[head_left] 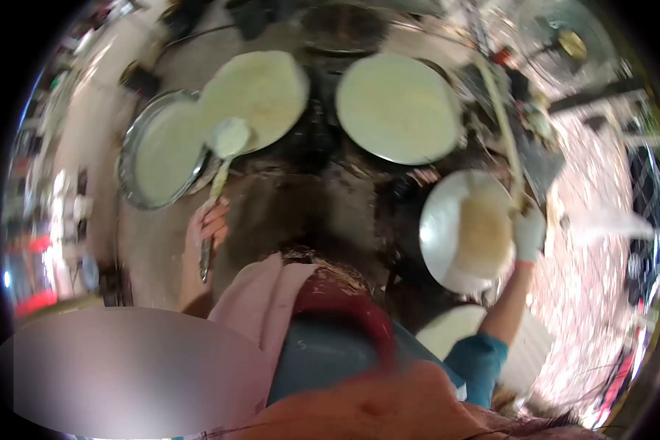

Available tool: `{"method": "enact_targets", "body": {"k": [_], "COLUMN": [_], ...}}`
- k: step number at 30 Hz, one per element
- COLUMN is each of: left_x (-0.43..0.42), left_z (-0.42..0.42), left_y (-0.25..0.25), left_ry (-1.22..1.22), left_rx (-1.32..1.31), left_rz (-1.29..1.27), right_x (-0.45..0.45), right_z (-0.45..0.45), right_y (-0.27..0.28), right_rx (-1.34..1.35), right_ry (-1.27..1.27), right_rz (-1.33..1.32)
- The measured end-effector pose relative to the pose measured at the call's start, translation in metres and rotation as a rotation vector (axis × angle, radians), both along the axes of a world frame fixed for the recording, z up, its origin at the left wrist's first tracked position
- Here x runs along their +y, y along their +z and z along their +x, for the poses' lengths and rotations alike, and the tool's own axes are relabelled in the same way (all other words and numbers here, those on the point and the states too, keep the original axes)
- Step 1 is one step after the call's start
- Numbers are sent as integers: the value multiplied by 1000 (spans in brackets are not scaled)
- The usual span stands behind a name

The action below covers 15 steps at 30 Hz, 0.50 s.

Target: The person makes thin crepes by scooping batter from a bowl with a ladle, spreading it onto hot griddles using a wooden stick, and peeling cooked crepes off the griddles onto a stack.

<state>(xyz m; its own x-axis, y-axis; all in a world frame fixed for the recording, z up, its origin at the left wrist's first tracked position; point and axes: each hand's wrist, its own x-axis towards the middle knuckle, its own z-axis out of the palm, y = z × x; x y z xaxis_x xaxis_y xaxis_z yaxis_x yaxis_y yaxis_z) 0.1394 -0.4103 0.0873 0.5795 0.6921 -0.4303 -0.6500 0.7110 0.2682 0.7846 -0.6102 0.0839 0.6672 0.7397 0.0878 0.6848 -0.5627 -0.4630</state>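
Observation:
My left hand (211,224) is closed around the handle of a ladle (231,138), whose bowl is filled with pale batter. The ladle's bowl is over the near left edge of a round griddle (260,95) covered with a pale batter layer. Left of it stands a metal basin (128,165) holding batter (169,150). My right hand (528,231), in a white glove, is closed around the near end of a long pale stick (502,117). It is beside a shiny round pan (438,227) with a folded tan sheet (484,229) on it.
A second batter-covered griddle (400,110) is at the centre right, and a dark round plate (345,29) lies behind. Near my right arm is another pale round sheet (451,330). A large metal bowl (594,44) stands at the far right, and a pink cloth (257,293) covers my front.

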Motion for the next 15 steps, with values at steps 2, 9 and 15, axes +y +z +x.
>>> {"method": "enact_targets", "body": {"k": [2, 9, 15], "left_x": [0, 22, 69], "left_z": [-19, -101, -217], "left_y": [0, -7, -30], "left_ry": [39, 257, 367], "left_rx": [-46, -69, -84], "left_rz": [38, 50, 35], "right_x": [23, 160, 339], "right_z": [-15, -136, -371], "right_y": [49, 122, 109], "right_rx": [73, -152, -370], "right_ry": [46, 225, 353], "right_rz": [-89, -68, -71]}}
